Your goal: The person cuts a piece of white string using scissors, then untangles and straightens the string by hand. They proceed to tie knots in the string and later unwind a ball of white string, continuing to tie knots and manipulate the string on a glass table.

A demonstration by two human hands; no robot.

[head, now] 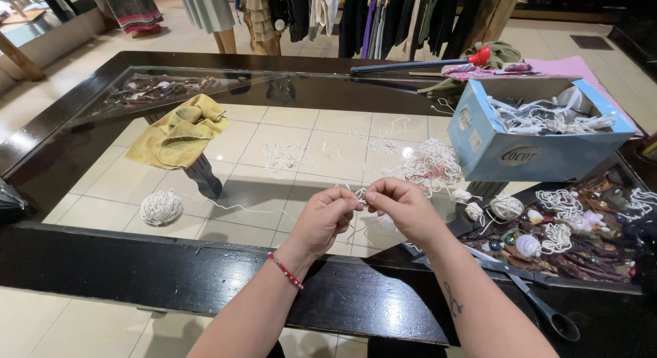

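My left hand (326,218) and my right hand (402,206) meet over the near edge of a glass-topped table (137,255). Both pinch a thin piece of white string (359,196) between fingertips. A red bead bracelet sits on my left wrist. A ball of white string (161,207) lies to the left, its loose strand trailing across the glass towards my hands. Cut bits of string (432,163) are heaped just beyond my right hand.
A yellow cloth (179,131) lies at the left. A blue cardboard box (534,129) full of string stands at the right. Black scissors (530,300) rest by my right forearm, beside shells and small string balls (506,207). Clothes hang behind the table.
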